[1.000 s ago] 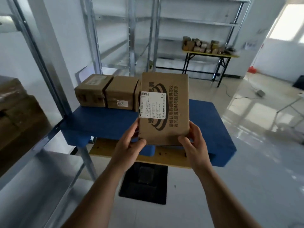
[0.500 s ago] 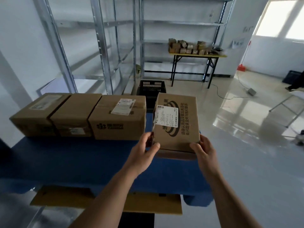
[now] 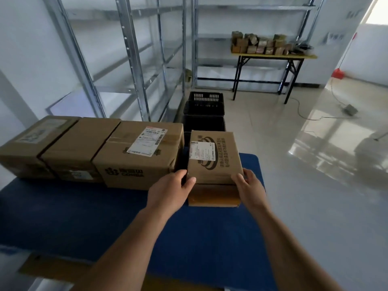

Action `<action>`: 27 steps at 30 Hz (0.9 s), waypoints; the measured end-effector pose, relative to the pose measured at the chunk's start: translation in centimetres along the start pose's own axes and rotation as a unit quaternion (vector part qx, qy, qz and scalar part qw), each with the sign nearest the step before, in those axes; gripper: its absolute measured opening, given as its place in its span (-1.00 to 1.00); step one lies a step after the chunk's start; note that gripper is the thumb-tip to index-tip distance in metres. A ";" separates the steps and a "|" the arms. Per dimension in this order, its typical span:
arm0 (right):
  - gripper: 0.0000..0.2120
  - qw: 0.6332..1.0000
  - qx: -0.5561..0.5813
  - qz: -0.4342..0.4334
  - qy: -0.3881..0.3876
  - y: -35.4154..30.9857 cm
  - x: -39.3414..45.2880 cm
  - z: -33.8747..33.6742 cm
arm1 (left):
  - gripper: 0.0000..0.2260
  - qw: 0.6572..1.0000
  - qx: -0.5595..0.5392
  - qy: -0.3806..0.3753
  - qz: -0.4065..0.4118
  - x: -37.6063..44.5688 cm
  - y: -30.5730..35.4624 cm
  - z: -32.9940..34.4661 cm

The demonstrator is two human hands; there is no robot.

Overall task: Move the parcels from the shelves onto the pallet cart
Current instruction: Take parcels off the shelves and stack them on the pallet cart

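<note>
Both hands are clamped on a small cardboard parcel [image 3: 214,160]: the left hand [image 3: 170,190] grips its near left corner and the right hand [image 3: 249,186] its near right corner, thumbs over the top edge. The parcel sits at the right end of a row on the blue cart [image 3: 220,238], near the cart's far right corner, just beside a bigger box [image 3: 138,156]; whether its base fully rests on the deck I cannot tell. Two more boxes [image 3: 69,148] stand in line toward the far left edge.

The parcel looks stiff and boxy, probably light given the easy fingertip grip. Plain cardboard gives decent friction, so holding opposite sides low down seems soundest.

A white shipping label and a dark swirl logo with Chinese print sit on top, too small to read. The bigger box also carries a label, its dark front print blurred.
</note>
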State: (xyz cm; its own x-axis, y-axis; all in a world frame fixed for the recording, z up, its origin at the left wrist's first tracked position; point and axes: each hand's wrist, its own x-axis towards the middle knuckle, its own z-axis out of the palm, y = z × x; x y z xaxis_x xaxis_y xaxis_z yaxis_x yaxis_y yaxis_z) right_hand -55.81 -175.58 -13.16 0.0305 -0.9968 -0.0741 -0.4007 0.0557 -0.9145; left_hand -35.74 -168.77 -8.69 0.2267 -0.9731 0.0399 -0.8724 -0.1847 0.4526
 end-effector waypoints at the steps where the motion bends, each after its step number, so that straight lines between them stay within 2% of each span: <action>1: -0.59 1.000 -0.003 0.001 -0.002 -0.1 0.2 0.2 | -0.58 0.999 0.018 0.041 0.014 0.1 -0.1 -0.5; 4: -0.56 1.000 -0.011 0.004 -0.003 -0.5 0.5 0.4 | -0.68 0.983 0.006 0.167 0.072 1.0 -1.0 -1.9; 5: -0.55 1.000 -0.018 0.001 -0.003 -0.7 0.7 0.5 | -0.69 0.980 0.009 0.183 0.078 1.5 -1.4 -2.2; 10: -0.57 0.999 -0.020 -0.007 -0.030 -1.9 1.5 1.3 | -0.64 0.992 0.079 0.093 0.031 4.0 -3.4 -2.3; 14: -0.60 0.998 -0.043 -0.013 -0.035 -2.7 2.1 2.0 | -0.65 0.991 0.086 0.092 0.037 4.3 -4.1 -2.3; 20: -0.63 0.996 -0.066 -0.018 -0.055 -3.4 2.4 1.8 | -0.53 0.991 0.106 0.073 0.044 4.5 -4.3 -2.0; 27: -0.63 0.994 -0.077 -0.028 -0.073 -3.6 1.9 1.7 | -0.56 0.991 0.104 0.060 0.055 4.6 -4.6 -2.1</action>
State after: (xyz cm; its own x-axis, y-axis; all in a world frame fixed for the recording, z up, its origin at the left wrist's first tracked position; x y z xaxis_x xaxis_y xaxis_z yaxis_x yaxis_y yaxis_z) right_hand -52.77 -177.60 -10.64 0.1839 -0.9786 -0.0926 -0.5292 -0.0192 -0.8483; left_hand -29.80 -172.09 -8.70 0.1644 -0.9679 0.1901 -0.9624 -0.1151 0.2461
